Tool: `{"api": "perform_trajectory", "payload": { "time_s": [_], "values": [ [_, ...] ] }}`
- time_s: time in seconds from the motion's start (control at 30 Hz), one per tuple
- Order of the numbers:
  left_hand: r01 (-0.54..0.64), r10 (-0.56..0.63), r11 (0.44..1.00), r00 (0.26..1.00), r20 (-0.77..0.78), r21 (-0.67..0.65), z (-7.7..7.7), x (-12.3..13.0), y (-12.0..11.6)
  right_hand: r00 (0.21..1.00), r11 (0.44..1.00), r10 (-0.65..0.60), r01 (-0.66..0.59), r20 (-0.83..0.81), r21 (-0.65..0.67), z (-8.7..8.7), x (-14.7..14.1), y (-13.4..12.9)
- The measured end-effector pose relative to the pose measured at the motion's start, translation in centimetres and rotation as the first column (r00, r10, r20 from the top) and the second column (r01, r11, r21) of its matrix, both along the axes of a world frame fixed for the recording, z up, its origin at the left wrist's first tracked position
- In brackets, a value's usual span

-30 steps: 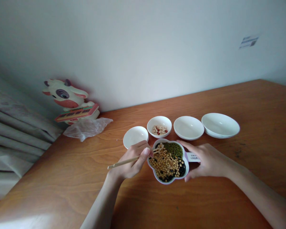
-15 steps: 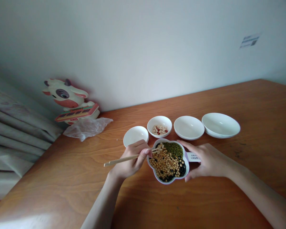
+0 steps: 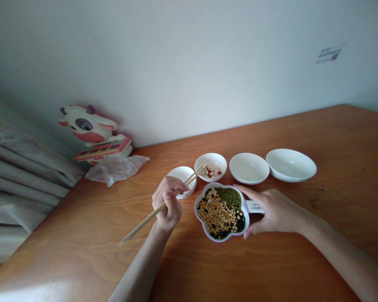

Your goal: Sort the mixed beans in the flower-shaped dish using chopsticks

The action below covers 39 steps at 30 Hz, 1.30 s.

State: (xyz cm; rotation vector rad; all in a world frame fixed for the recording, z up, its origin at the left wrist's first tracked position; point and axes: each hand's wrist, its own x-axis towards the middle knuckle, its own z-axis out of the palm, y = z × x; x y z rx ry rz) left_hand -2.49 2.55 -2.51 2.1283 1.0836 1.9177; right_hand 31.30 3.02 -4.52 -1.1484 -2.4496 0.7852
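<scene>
My left hand (image 3: 168,201) is closed around a pair of wooden chopsticks (image 3: 145,221). Their tips reach over the left rim of a white bowl (image 3: 198,164) with pale and reddish pieces (image 3: 211,171) in it, perhaps split peanuts. Whether the tips pinch a piece is too small to tell. My right hand (image 3: 272,211) grips a flower-shaped dish (image 3: 247,218) at its short handle (image 3: 255,206), fingers against its right side. Yellow soybeans (image 3: 219,214), green mung beans (image 3: 229,196), black beans (image 3: 240,225) and a few pale pieces (image 3: 211,193) fill the dish.
A white bowl (image 3: 178,172) lies partly behind my left hand. Two more white bowls, a middle one (image 3: 249,168) and a larger one (image 3: 291,165), continue the row rightward. A cow-shaped toy keyboard (image 3: 97,136) and a clear plastic bag (image 3: 116,168) sit at the back left by the wall.
My left hand has drawn back left, and the chopstick tips have gone from the flower-shaped dish up to the bowl with the pale pieces. My right hand and the dish stay nearly still.
</scene>
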Motion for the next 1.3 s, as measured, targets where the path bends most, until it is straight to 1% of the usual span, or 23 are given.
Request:
{"api": "perform_trajectory", "payload": {
  "time_s": [0.03, 0.1, 0.13, 0.2, 0.23, 0.3, 0.4, 0.5, 0.57, 0.67, 0.9, 1.07, 1.3],
  "values": [
    [-0.020, 0.020, 1.000, 1.000, -0.002, -0.004, 0.0, 0.1, 0.2, 1.000, 1.000, -0.001, 0.001, 0.004, -0.001, 0.0, 0.0, 0.0],
    [-0.052, 0.047, 0.993, 0.998, -0.049, -0.105, 0.1, 0.3, 0.6, 1.000, 1.000, -0.003, 0.003, 0.013, 0.000, 0.0, 0.0, 0.0],
    [-0.064, 0.049, 0.981, 0.995, -0.086, -0.182, 0.2, 0.4, 0.9, 1.000, 1.000, -0.004, 0.003, 0.014, 0.001, 0.0, 0.0, 0.0],
    [-0.087, 0.037, 0.939, 0.987, -0.155, -0.332, 0.4, 0.7, 1.4, 1.000, 1.000, -0.001, 0.001, 0.009, 0.006, 0.0, 0.0, 0.0],
    [-0.096, 0.032, 0.919, 0.985, -0.171, -0.383, 0.4, 0.7, 1.5, 1.000, 1.000, 0.000, 0.000, 0.004, 0.009, 0.0, 0.0, 0.0],
    [-0.095, 0.021, 0.894, 0.985, -0.170, -0.439, 0.5, 0.6, 1.6, 1.000, 1.000, 0.000, 0.000, -0.006, 0.017, 0.0, 0.0, 0.0],
    [-0.064, -0.008, 0.885, 0.988, -0.154, -0.460, 0.8, 0.1, 1.1, 1.000, 1.000, 0.000, 0.000, 0.001, 0.015, 0.0, 0.0, 0.0],
    [-0.013, -0.052, 0.891, 0.990, -0.130, -0.454, 1.6, -0.3, 0.1, 1.000, 1.000, -0.010, 0.011, 0.025, -0.005, 0.0, 0.0, 0.0],
    [0.045, -0.109, 0.876, 0.988, -0.105, -0.481, 2.1, -0.3, -0.6, 1.000, 1.000, -0.015, 0.015, 0.025, -0.007, -0.1, 0.0, 0.0],
    [0.092, -0.169, 0.849, 0.980, -0.104, -0.520, 2.4, -0.1, -1.2, 1.000, 1.000, -0.004, 0.004, -0.002, 0.002, -0.1, 0.0, 0.0],
    [0.137, -0.271, 0.795, 0.952, -0.145, -0.591, 2.3, 0.8, -1.6, 1.000, 0.999, -0.007, 0.007, 0.020, -0.034, 0.4, -0.2, -0.1],
    [0.129, -0.312, 0.782, 0.928, -0.203, -0.610, 2.4, 0.7, -1.7, 1.000, 1.000, -0.009, 0.010, 0.015, -0.029, 0.5, -0.2, -0.1],
    [0.129, -0.378, 0.760, 0.885, -0.272, -0.637, 2.3, 0.4, -1.7, 1.000, 1.000, -0.003, 0.003, -0.003, -0.022, 0.0, 0.0, 0.0]
  ]
}}
